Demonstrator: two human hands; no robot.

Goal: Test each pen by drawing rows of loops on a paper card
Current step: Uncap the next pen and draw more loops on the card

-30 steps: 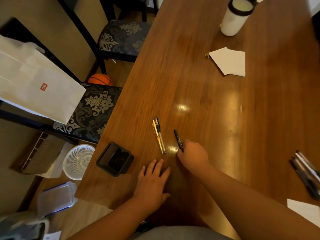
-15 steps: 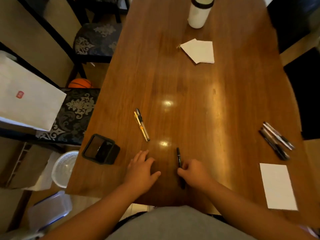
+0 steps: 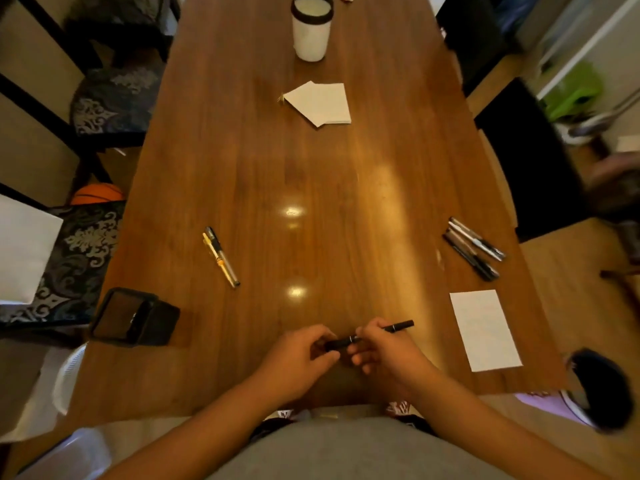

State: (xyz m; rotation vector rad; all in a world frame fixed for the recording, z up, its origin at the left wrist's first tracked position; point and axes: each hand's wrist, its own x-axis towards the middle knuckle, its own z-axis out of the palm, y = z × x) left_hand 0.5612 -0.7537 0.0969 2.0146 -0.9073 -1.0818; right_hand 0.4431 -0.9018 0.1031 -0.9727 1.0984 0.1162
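Black pen (image 3: 397, 327) is right between both hands, held just above the near edge of the wooden table (image 3: 311, 168), pretty much dead centre in front of the person. Left hand (image 3: 301, 358) has its fingers curled in and pinches the pen's left end. Right hand (image 3: 388, 355) is wrapped round the barrel, and the other end pokes out past its fingers, angled up and to the right. A short bit of the pen shows in the gap between the two hands, which are nearly touching.

White paper card (image 3: 485, 330) lies flat off to the right of the right hand, apart from it, near the table edge. Further back on that side there's a bunch of dark pens (image 3: 472, 247) lying together. Over on the left sit two more pens (image 3: 221, 259) side by side, and a black pen holder (image 3: 135, 317) at the left edge of the table, near the front corner. Whether the held pen is capped, I can't tell.
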